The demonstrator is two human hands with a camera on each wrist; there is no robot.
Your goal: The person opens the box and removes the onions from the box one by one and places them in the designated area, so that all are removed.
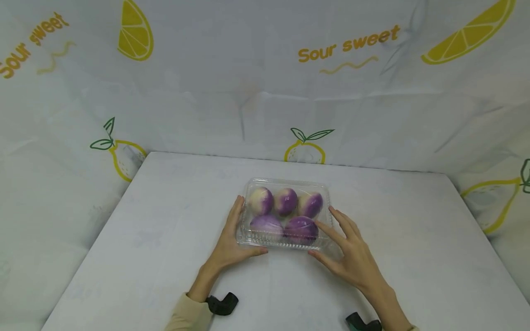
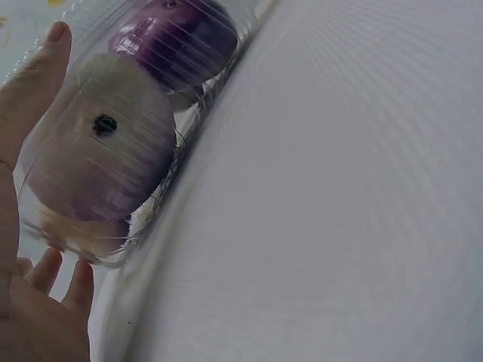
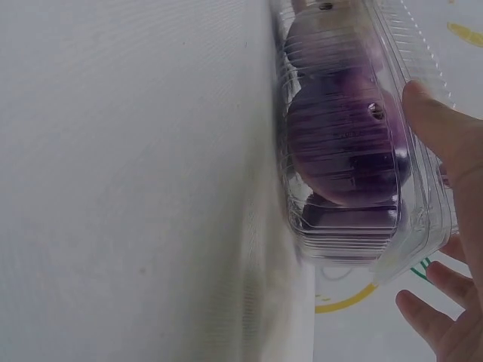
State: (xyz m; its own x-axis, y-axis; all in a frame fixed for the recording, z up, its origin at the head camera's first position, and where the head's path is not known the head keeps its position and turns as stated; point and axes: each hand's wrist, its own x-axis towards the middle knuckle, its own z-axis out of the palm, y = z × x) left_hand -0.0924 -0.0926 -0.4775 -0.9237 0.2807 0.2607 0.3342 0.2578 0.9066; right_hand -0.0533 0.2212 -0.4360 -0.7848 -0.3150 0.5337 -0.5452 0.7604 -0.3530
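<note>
A clear plastic clamshell box (image 1: 285, 182) lies on the white table with its lid down. Several round purple-and-cream vegetables that look like turnips (image 1: 285, 201) show through the plastic; in the left wrist view a pale one (image 2: 98, 162) has a dark spot on its end. My left hand (image 1: 232, 243) rests around the near left corner, fingers along the left side and thumb by the front edge. At the right side, my right hand (image 1: 352, 253) has its fingers spread, the index fingertip over the lid and the thumb by the front edge.
The white tabletop (image 1: 157, 230) extends around the box. Behind it hangs a white cloth (image 1: 215, 105) printed with lemons and lettering. Black wrist-worn pieces (image 1: 223, 304) sit below each hand, close to the table's near side.
</note>
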